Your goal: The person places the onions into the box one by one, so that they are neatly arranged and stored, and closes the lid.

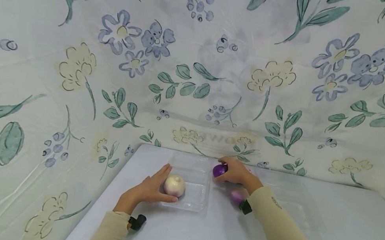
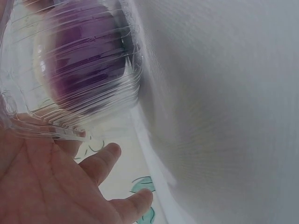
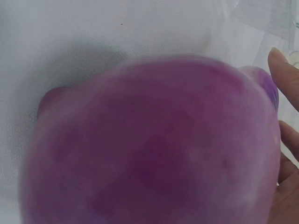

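Against clear tray (image 1: 195,196), left grip (image 1: 149,189) spread wide; right grip (image 1: 236,173) clasping round purple vegetable (image 1: 219,170).

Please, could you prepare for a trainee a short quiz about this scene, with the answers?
1. Which hand grips the dark purple item: A) the left, or B) the right?
2. True or false: the left hand is nearer to the dark purple item than to the white-topped bulb.
3. Fill the gap: the white-topped bulb sits in a clear plastic ____.

Key: 1. B, the right hand; 2. False; 3. container.
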Available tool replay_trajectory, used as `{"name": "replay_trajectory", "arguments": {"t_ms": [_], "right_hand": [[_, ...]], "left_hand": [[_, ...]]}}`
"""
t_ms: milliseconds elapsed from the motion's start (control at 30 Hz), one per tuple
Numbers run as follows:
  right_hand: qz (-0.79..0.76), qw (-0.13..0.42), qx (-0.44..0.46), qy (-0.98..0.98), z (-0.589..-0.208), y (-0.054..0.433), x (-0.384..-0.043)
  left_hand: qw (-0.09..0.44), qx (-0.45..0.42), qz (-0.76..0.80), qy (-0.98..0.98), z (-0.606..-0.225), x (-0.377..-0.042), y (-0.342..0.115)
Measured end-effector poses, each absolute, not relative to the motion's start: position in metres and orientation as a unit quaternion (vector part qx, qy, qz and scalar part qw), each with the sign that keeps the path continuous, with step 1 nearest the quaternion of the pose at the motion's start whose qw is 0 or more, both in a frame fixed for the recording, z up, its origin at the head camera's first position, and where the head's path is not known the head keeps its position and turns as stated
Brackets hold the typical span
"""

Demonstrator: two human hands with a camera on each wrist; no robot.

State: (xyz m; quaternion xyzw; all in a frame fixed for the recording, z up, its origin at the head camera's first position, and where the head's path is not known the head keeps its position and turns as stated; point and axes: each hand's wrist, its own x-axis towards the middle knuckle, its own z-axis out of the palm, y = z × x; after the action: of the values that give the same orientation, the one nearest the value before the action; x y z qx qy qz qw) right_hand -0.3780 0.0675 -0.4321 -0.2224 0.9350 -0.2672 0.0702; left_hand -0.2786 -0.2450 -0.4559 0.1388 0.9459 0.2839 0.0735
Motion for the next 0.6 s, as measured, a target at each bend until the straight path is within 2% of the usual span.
{"name": "replay_trajectory", "arguments": {"t_ms": [467,600], "right_hand": [[-0.256,0.072,-0.263,0.927,-0.4346,0.0635,-0.3755],[-0.271,0.09,-0.247,0.926,-0.437,0.0633,-0.3763]], "left_hand": [[0.075,0.142,0.289,0.944,-0.4563,-0.2788,-0.2452],[0.072,0.143,0.288,0.944,-0.4561,-0.2791,-0.2453]]}}
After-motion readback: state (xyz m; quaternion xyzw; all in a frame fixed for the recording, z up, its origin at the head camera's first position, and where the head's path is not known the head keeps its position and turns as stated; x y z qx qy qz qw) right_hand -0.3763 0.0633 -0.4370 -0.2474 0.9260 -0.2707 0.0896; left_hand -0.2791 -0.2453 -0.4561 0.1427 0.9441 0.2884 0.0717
